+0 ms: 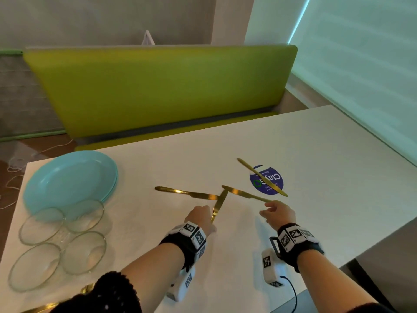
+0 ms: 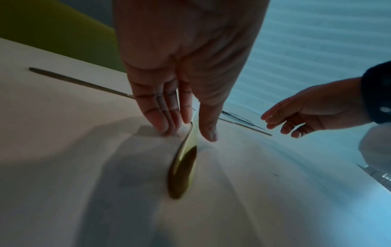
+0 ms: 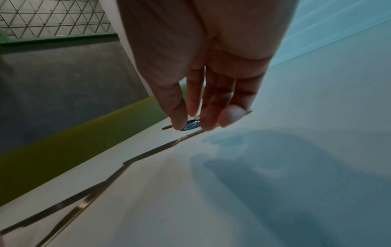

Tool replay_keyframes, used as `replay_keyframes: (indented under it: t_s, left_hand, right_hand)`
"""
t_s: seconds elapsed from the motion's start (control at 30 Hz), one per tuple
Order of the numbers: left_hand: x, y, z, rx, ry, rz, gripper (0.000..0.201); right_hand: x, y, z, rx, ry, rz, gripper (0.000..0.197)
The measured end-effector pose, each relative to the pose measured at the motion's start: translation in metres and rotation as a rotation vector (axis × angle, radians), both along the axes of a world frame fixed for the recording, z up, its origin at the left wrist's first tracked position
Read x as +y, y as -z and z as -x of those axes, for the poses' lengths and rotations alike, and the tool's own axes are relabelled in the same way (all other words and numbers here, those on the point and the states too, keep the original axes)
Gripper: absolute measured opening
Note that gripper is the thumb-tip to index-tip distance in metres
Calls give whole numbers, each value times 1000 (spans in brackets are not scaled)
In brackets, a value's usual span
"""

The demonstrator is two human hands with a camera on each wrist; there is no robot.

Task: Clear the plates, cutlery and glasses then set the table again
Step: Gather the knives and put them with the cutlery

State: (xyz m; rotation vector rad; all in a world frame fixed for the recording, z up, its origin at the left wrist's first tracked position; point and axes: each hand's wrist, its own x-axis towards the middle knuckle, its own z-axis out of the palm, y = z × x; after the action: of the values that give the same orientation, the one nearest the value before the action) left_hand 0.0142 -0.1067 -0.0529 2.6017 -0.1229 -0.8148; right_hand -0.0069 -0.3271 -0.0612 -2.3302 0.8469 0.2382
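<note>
Several gold knives lie on the white table [image 1: 316, 154]. My left hand [image 1: 203, 213] [image 2: 196, 128] points down at the table and pinches one gold knife [image 1: 219, 204] [image 2: 184, 167] between thumb and fingers. Its handle end points back at the wrist. My right hand [image 1: 268, 207] [image 3: 196, 123] hovers with relaxed fingers over the near tip of a second knife [image 1: 244, 193] [image 3: 169, 143] and holds nothing. A third knife [image 1: 187, 193] [image 2: 80, 81] lies to the left. A fourth knife [image 1: 261, 177] lies across a blue sticker [image 1: 274, 179].
Stacked teal plates [image 1: 67, 179] sit at the table's left, with several clear glass bowls [image 1: 41, 225] in front of them. More gold cutlery [image 1: 88, 288] shows at the near left edge. A green bench [image 1: 158, 86] stands beyond the table. The table edge [image 1: 361, 256] runs close on the right.
</note>
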Motion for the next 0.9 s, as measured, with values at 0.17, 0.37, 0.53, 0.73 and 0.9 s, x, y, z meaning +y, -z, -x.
replay_keyframes:
  t_s: [0.17, 0.37, 0.53, 0.73, 0.9]
  left_hand:
    - [-8, 8, -5, 6, -19, -42, 28]
    - [-11, 5, -7, 24, -44, -90, 30]
    - [-12, 7, -5, 41, -57, -93, 29]
    - [-6, 3, -8, 86, -53, -64, 26]
    - [2, -2, -18, 97, -33, 92, 9]
  right_hand:
    - [-6, 1, -11, -17, -58, 93, 31]
    - [-9, 1, -25, -15, -128, 162, 27]
    - [-8, 5, -29, 34, -200, 206, 36]
    - [-2, 4, -35, 124, -272, 335, 29]
    - [3, 1, -40, 194, -312, 453, 22]
